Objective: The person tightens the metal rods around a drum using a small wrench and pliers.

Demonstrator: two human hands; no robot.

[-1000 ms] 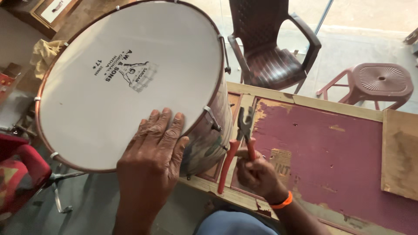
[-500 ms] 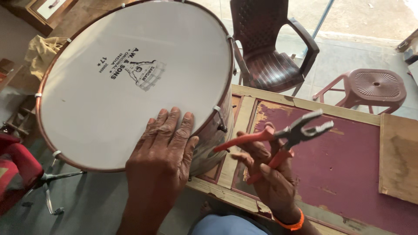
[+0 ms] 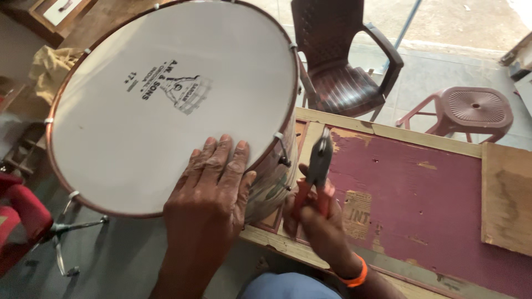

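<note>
A large drum (image 3: 144, 99) with a white skin and a reddish rim leans against a maroon table (image 3: 432, 194). My left hand (image 3: 213, 188) lies flat on the lower edge of the skin, fingers spread. My right hand (image 3: 316, 221) grips red-handled pliers (image 3: 315, 171) upright, jaws pointing up beside the drum's side. A metal tension hook (image 3: 281, 148) on the drum shell sits just left of the jaws; whether the jaws touch it is unclear. An orange band circles my right wrist.
A dark brown plastic chair (image 3: 343, 61) stands behind the table, and a reddish plastic stool (image 3: 471, 111) is to its right. A bare wooden board (image 3: 507, 199) lies on the table's right side. A red object (image 3: 16, 221) and metal stand legs are at lower left.
My right hand swung the pliers from lying sideways and open over the table to upright, close to the drum's side hook. My left hand stays pressed on the drum skin.
</note>
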